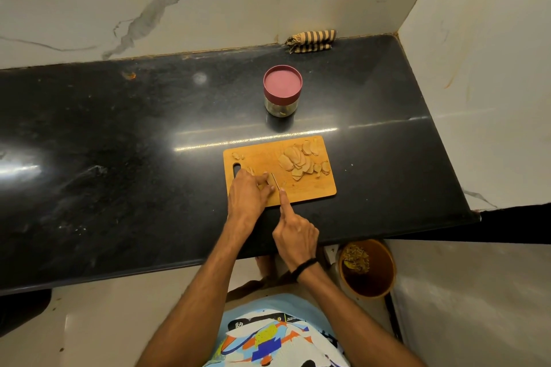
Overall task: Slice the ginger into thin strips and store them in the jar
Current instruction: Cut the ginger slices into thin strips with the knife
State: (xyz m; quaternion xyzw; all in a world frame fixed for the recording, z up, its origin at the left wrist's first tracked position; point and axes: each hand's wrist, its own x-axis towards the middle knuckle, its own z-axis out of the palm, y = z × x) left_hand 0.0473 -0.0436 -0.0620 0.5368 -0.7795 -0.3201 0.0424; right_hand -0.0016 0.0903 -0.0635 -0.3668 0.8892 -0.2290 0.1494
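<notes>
Closest in, down on the floor at the person's right, there's a round orange bucket point(384, 265) tucked by the counter's edge, and it holds a heap of brownish-green scraps point(354, 258) piled to one side.

Up to the black counter point(134, 143) now, and both hands are at work on the near-left part of the wooden cutting board point(316, 188). The right hand point(295, 232), black band point(304, 266) at the wrist, has its fingers wrapped round the handle of the knife point(275, 182), with the index finger laid straight out along the back of the blade. The handle itself is buried in the fist. The left hand point(247, 194) sits just beside the blade, fingertips bent down over a ginger piece point(269, 179), pinning it to the board, most of it hidden beneath them.

Further up the board, on the right half, a spread of flat ginger slices point(298, 159) lies overlapping, well clear of the knife. A couple of small offcuts point(238, 155) sit in the far left corner, above the handle slot.

Beyond the board, apart from it, stands the glass jar point(277, 104), upright, its maroon lid point(282, 86) on. Through the glass a few pale bits point(281, 112) show at the very bottom; what they are is too small to tell.

Right at the back, against the marble wall, a folded striped cloth point(310, 40).
</notes>
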